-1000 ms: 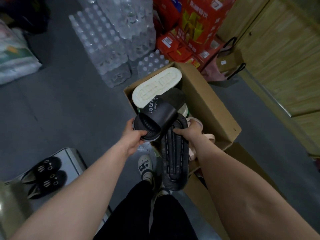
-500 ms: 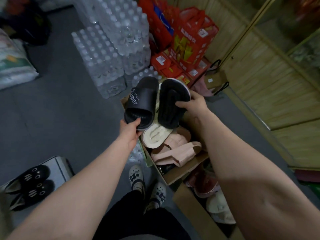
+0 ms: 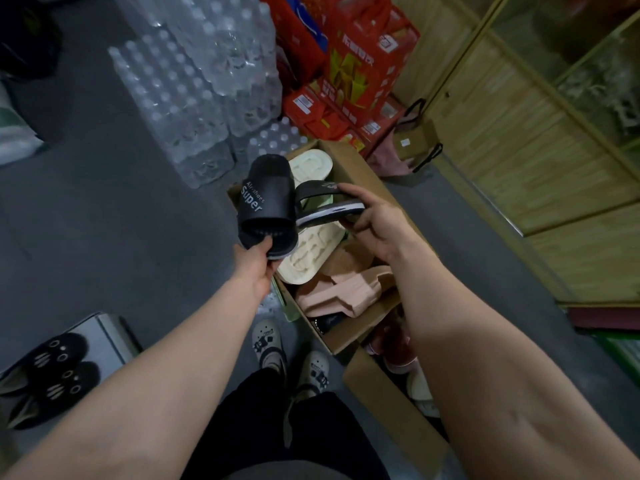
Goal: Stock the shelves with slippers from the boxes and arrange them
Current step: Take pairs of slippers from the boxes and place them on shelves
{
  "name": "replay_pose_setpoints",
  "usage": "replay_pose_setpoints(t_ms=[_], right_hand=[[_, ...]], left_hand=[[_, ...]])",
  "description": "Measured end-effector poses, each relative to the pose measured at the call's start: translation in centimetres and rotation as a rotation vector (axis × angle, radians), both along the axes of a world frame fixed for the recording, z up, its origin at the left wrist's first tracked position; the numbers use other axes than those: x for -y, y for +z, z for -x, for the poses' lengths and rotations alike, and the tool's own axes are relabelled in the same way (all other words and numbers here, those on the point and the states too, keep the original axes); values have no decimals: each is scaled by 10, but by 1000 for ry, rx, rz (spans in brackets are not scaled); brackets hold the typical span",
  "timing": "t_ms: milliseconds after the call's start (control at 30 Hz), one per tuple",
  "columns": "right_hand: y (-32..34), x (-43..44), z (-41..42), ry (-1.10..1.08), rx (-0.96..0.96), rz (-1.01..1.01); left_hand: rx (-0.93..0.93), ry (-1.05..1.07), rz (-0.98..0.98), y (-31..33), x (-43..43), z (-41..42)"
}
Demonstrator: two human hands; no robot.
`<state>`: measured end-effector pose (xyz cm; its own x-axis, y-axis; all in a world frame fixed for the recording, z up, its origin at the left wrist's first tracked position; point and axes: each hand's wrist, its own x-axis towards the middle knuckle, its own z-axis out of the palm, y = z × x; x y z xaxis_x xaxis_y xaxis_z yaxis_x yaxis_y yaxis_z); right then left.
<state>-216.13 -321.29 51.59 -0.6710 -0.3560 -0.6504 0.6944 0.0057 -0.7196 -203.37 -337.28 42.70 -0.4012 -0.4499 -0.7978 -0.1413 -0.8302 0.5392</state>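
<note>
The second black rubber slipper (image 3: 329,206) has turned onto its edge, sole no longer facing up.
Right hand (image 3: 375,223) grips it; left hand (image 3: 256,258) pinches the "Super"-printed black slipper (image 3: 266,206), both above the open cardboard box (image 3: 360,174).

Dim grey floor (image 3: 104,237); wooden wall panelling (image 3: 502,150) on the right; stacked water bottle packs (image 3: 194,98) beside red cartons (image 3: 360,74).

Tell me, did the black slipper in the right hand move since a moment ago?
Yes. The black slipper in the right hand has turned: its sole faced the camera before, now it shows edge-on, lying across above the cardboard box beside the other slipper.
</note>
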Motion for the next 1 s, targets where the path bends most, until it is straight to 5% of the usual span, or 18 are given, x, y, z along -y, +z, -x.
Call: replay_pose_setpoints(t_ms=[133, 367, 600, 1000], right_hand=[[-5, -13, -8, -142, 186, 157], [-21, -31, -36, 140, 366, -307], [-33, -76, -73, 148, 127, -119], [-27, -148, -128, 382, 70, 38]], left_hand=[[-26, -32, -7, 6, 1, 0], [-11, -29, 48, 26, -31, -22], [26, 103, 184, 36, -91, -81], [-94, 294, 275, 51, -203, -182]])
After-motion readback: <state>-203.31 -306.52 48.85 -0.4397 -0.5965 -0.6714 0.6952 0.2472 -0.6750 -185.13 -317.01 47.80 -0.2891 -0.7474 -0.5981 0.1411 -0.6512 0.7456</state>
